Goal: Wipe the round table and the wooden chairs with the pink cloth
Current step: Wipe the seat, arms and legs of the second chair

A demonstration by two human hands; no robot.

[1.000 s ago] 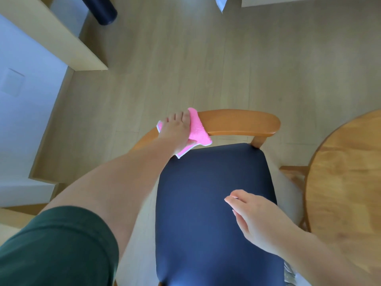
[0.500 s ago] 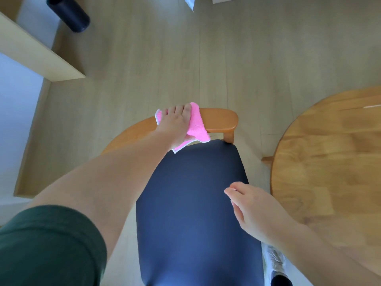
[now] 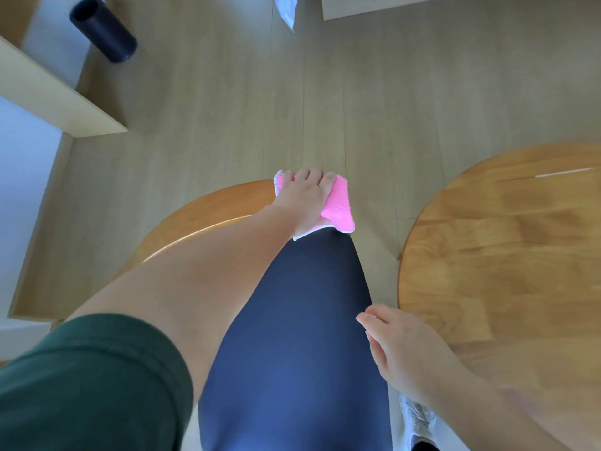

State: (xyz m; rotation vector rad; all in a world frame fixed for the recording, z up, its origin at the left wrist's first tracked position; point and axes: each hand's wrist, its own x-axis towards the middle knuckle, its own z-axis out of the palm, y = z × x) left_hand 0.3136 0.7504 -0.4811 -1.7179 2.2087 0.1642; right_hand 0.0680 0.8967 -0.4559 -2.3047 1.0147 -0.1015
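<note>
The fluffy pink cloth with a pale trimmed edge (image 3: 338, 206) lies folded over the right-hand end of the curved orange-brown wooden backrest (image 3: 208, 213) of the chair. Its long axis runs from the far edge of the rail toward the seat, and its lower corner hangs just over the back of the dark navy padded seat (image 3: 292, 336). The left hand (image 3: 302, 200) lies on top of the cloth, palm down, fingers curled over the far edge of the rail, gripping cloth and wood together; most of the cloth shows to the right of the hand, with a small corner showing at its left. The thumb is hidden beneath the palm, so how it holds cannot be told for sure.

The rail curves away to the left beneath the forearm, which wears a dark green short sleeve (image 3: 87, 382). To the cloth's right the rail ends and bare pale wood-plank floor (image 3: 292, 109) shows, a narrow strip of it parting the chair from the round light-brown wooden table (image 3: 507, 255).

The right hand (image 3: 400, 349) hovers over the seat's right edge, just beside the table rim, fingers loosely extended and holding nothing.

A dark cylinder (image 3: 103, 29) lies on the floor at far upper left, near a pale wooden ledge (image 3: 55, 99).
</note>
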